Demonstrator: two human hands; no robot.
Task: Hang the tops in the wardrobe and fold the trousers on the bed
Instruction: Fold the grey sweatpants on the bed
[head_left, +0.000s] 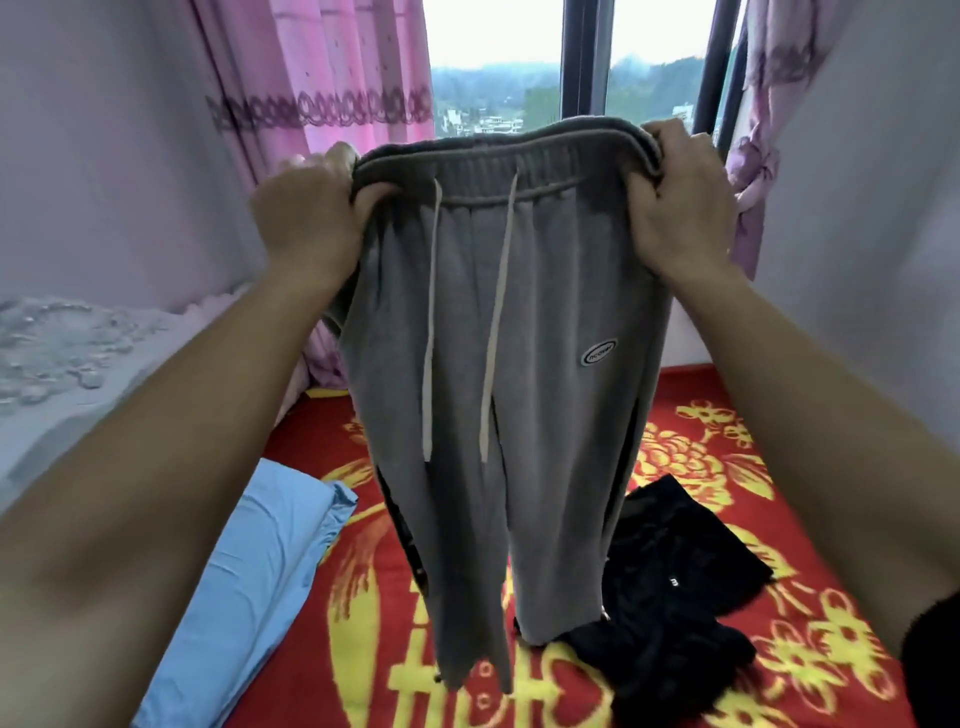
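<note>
Hanging full length in the head view, the grey trousers (498, 364) are soft sweatpants with a ribbed elastic waistband (498, 156), two pale drawstrings (493, 322) trailing down the front and a small oval patch (598, 352) on one thigh. Dark strips run along the outer seams. The left hand (306, 218) clasps the waistband's left end with its fingers curled over the cloth, and the right hand (675, 208) clasps the right end the same way. The waistband is stretched between them at window height, and the legs drop between the two forearms. The hems hang low over the bed, but whether they touch it cannot be told. Under them lies a red blanket (779, 649) patterned with yellow flowers and characters. A crumpled black garment (675, 597) lies on it just right of the hems, and pale blue bedding (249, 597) lies to the left. Beyond, pink curtains (353, 67) frame a window (498, 52) looking onto hills and buildings, with pale walls on either side
</note>
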